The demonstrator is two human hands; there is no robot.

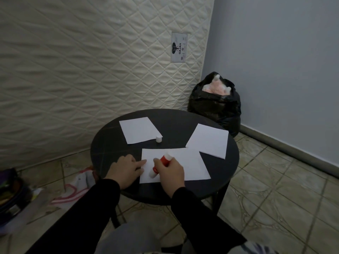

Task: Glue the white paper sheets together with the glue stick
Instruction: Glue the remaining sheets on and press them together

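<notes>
Three white paper sheets lie on a round black table [216, 180]. The near sheet [187, 165] is in front of me, another sheet [139, 130] lies at the back left, and a third sheet [209, 140] sits at the right. My right hand [169, 173] grips a red and white glue stick [165, 160], tilted, with its lower end down on the near sheet's left part. My left hand [125, 170] rests at that sheet's left edge, fingers spread and pressing on it. The glue stick's white cap [158, 139] stands by the back-left sheet's near corner.
An upright quilted mattress [91, 61] leans behind the table. A black bag [216, 103] with pale stuffing sits in the corner by the blue wall. Cloth [73, 191] and a dark bag [11, 197] lie on the tiled floor at left.
</notes>
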